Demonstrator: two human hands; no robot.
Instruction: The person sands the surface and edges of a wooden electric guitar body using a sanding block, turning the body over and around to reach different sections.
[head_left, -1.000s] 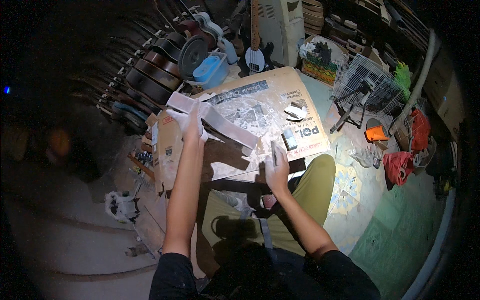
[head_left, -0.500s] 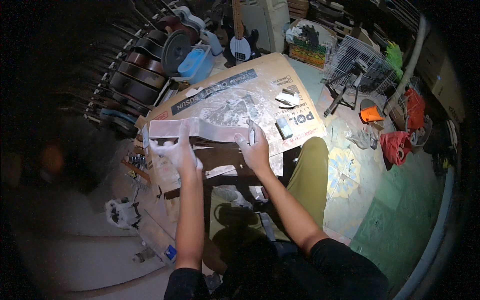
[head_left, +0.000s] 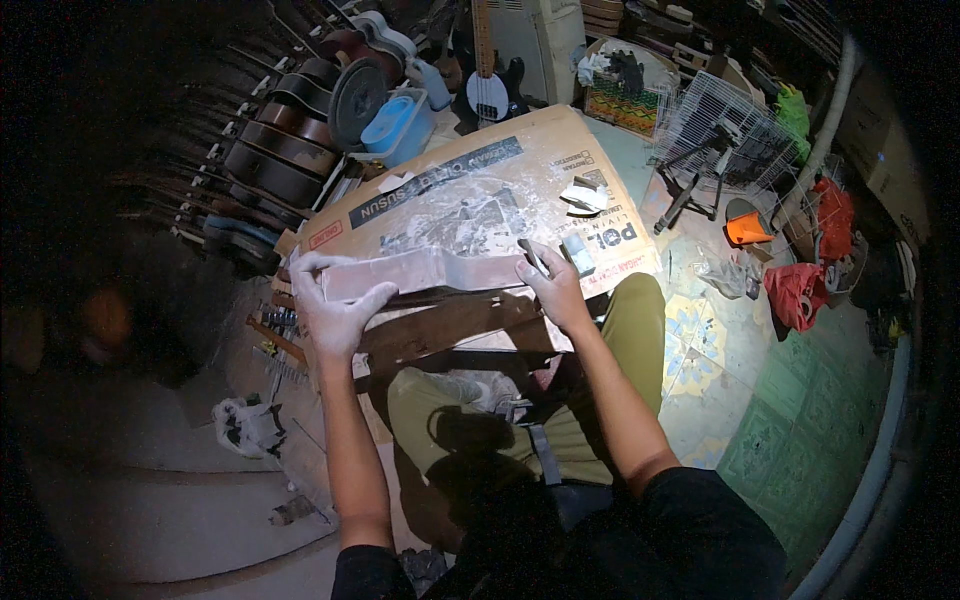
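Observation:
A long, dusty pinkish-brown piece with a bend in its middle (head_left: 425, 270), like a curved wooden side, is held across my lap. White dust coats my left hand (head_left: 335, 315), which is closed round the left end, its thumb along the near edge. My right hand (head_left: 560, 297) grips the other end. A slim dark-edged item (head_left: 533, 258) also sits between the right fingers; its kind is unclear. Beneath and beyond lies a dusty cardboard sheet (head_left: 400, 228). Just past my right hand, a small pale block (head_left: 577, 254) rests on it.
A curled pale strip (head_left: 585, 197) lies on the cardboard. Several guitars (head_left: 270, 165) line the left, and a bass guitar (head_left: 488, 95) stands behind. A blue tub (head_left: 395, 125) is at the back. On the right are a wire cage (head_left: 735, 130), a black tripod (head_left: 695, 185) and red bags (head_left: 797, 295).
My left hand has slid left to the piece's end, its thumb no longer across the top face. The piece and my right hand have shifted slightly right.

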